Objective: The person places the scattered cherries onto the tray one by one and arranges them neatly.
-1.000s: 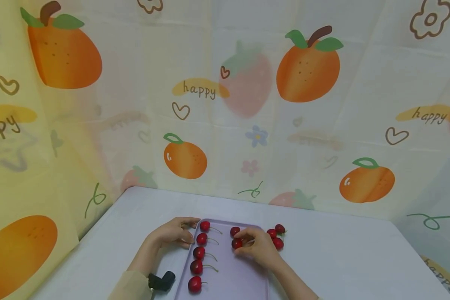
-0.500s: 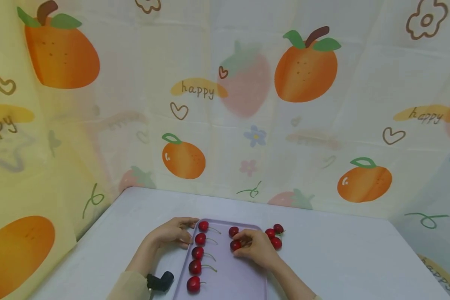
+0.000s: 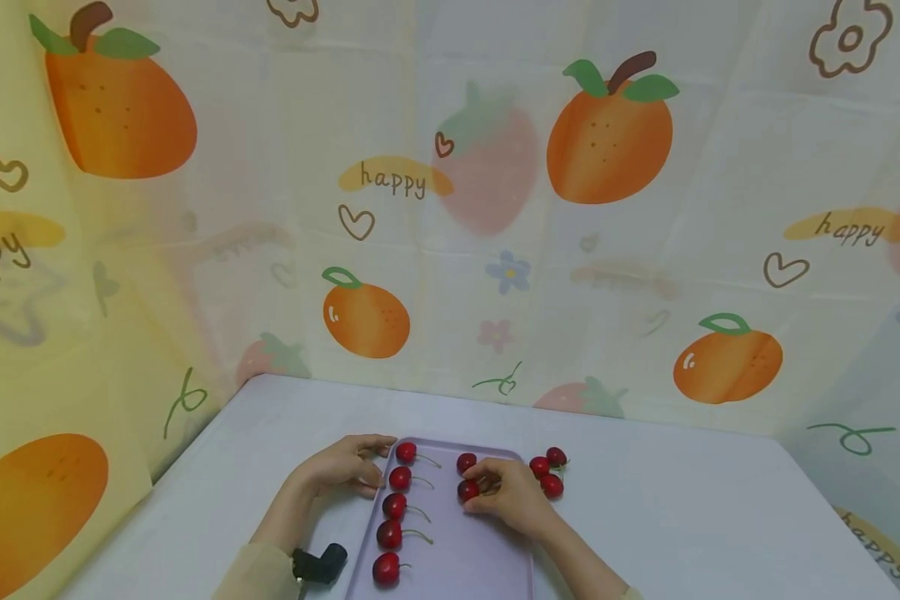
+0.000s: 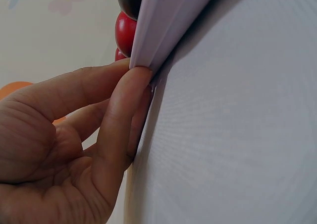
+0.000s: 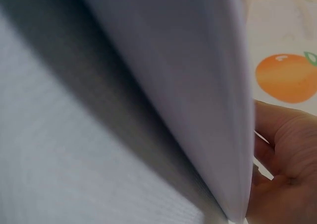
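Note:
A lilac tray (image 3: 487, 567) lies on the table with a column of several cherries (image 3: 394, 506) along its left side, stems pointing right. My left hand (image 3: 339, 467) holds the tray's left rim near the far corner; in the left wrist view its fingertips (image 4: 141, 78) meet at the rim (image 4: 153, 30). Between thumb and fingertips, my right hand (image 3: 512, 496) pinches a dark red cherry (image 3: 467, 490) low over the tray, just in front of another cherry (image 3: 467, 463). In the right wrist view the tray wall hides the right fingertips and that cherry.
Several loose cherries (image 3: 551, 486) sit on the white table (image 3: 667, 500) just right of the tray. A black device (image 3: 321, 564) is at the left wrist. A fruit-printed curtain (image 3: 450, 333) closes off the back and sides.
The pinched cherry has shifted very slightly left and nearer with the right hand. My left hand keeps its place on the tray rim. The head view has turned slightly.

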`<state>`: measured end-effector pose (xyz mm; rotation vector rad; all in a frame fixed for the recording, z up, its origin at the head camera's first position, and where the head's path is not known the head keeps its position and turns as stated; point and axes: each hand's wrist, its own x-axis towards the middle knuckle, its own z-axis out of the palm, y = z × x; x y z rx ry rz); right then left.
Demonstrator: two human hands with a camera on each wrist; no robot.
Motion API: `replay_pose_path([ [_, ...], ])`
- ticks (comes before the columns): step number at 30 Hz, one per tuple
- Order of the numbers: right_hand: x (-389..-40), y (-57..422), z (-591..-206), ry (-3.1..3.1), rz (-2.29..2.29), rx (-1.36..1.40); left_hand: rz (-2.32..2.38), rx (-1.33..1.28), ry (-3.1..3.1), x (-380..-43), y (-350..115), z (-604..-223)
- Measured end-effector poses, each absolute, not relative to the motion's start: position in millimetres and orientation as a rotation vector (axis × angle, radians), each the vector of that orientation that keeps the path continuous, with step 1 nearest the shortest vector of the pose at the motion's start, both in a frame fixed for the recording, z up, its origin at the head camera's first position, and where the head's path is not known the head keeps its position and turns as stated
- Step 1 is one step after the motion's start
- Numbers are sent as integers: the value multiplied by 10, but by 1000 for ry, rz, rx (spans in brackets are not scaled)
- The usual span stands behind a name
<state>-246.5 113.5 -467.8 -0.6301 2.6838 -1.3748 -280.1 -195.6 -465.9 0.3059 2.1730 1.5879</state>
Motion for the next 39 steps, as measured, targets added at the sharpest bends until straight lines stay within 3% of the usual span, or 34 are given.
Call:
replay_pose_path([
  [39,-2518,1351,-4515,2714,-1598,-374,1579,284,2178,-2812,-1960,-4678],
])
